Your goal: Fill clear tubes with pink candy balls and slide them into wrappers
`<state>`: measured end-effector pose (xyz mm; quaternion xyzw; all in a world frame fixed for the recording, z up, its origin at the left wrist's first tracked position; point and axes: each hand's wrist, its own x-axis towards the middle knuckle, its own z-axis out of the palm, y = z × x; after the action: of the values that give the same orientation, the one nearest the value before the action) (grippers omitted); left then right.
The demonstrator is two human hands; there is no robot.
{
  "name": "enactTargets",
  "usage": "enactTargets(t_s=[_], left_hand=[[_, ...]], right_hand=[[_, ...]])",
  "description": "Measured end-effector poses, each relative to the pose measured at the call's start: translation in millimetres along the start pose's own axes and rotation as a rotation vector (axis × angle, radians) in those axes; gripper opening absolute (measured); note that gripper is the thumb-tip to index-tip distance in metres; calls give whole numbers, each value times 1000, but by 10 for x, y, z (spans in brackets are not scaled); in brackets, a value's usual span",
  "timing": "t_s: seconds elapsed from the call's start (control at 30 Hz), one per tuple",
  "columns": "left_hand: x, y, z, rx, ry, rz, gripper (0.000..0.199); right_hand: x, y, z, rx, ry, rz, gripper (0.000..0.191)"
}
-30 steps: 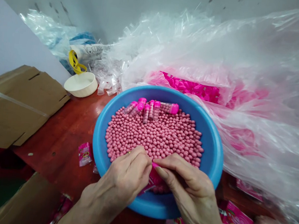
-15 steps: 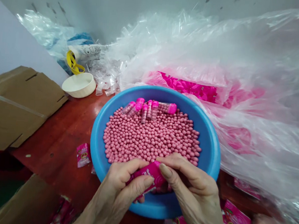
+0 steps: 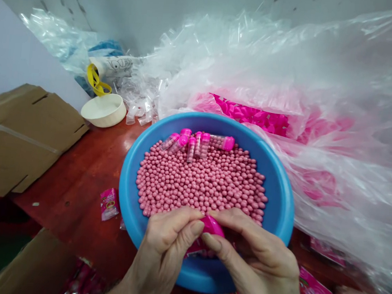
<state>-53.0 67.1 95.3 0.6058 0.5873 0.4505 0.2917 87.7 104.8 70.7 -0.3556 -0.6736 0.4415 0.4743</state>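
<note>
Both left hand [image 3: 166,242] and right hand [image 3: 262,252] pinch a glossy magenta plastic packet [image 3: 213,227], fingertips [image 3: 197,228] nearly together, over the near side of the round blue plastic basin [image 3: 279,190]; uneven pulling may tear it, spilling any contents

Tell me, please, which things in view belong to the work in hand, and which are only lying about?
Likely in the work:
- pink packet, held by left hand and right hand
- blue basin
- pink balls
- pink-capped tubes

Apparently lying about:
- white dish
- yellow band
- cardboard
</note>
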Motion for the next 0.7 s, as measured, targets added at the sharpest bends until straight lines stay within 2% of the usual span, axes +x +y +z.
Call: enactTargets(t_s=[0.1, 0.2, 0.3, 0.37, 0.4, 0.47, 0.53, 0.7], left_hand=[[5, -1, 1, -21, 13, 30, 23], [14, -5, -2, -138, 8, 27, 19], [3, -27, -1, -302, -88, -99, 25], [-13, -38, 4, -319, -127, -195, 32], [-21, -38, 8, -292, -127, -199, 32], [-37, -31, 24, -193, -81, -99, 28], [-57, -22, 49, -86, -3, 59, 30], [-124, -52, 125, 194, 147, 351, 33]], right_hand=[[-12, -16, 0, 27, 8, 53, 24], [-19, -21, 0, 62, 40, 34, 23], [-21, -17, 3, 57, 87, 2, 28], [-26, -13, 7, 37, 134, -38, 32], [-29, -11, 10, 22, 153, -61, 32], [-35, -6, 15, -8, 163, -96, 30], [-37, -2, 17, -36, 172, -116, 26], [-40, -11, 25, -90, 122, -78, 17]])
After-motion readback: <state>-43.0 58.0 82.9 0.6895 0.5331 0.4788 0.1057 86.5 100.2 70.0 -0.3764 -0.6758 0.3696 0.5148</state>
